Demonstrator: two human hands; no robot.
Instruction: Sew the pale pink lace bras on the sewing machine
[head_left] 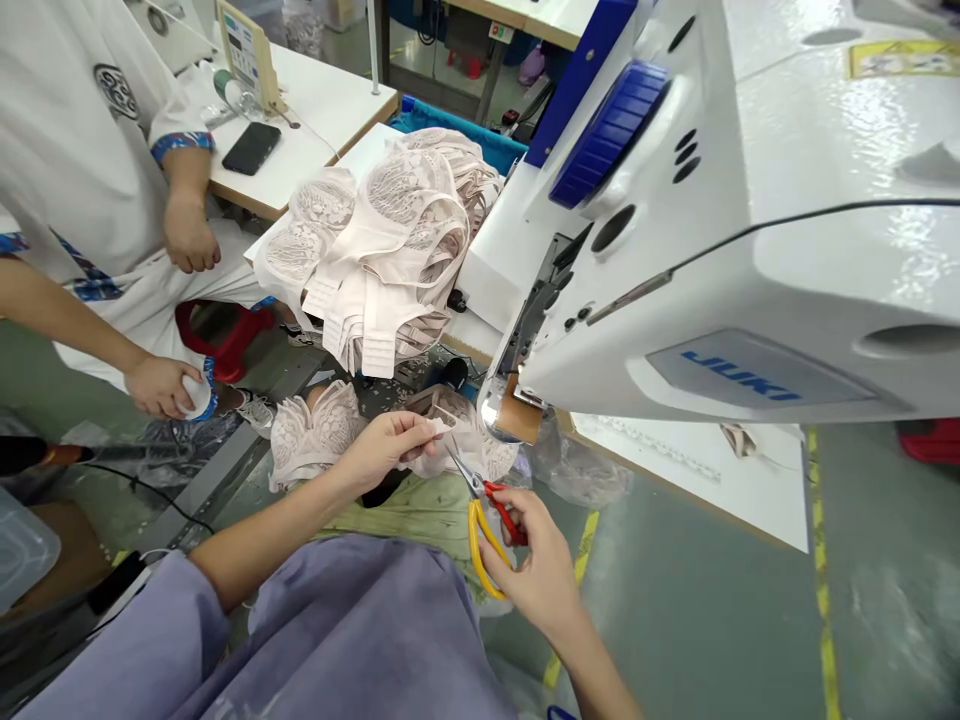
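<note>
One pair of scissors (477, 486) is held in the right grip (536, 555), which is closed around it; its tips are pointed at the left grip (394, 443), just beside it. One pale strip (440, 426) is pinched at the left grip's fingertips. Two lace cups (315, 432) are seen, one to each side of the left grip. Beyond both grips, one pile of bras (397, 235) is heaped, its count unclear. One machine (720, 290) is set above the right grip.
</note>
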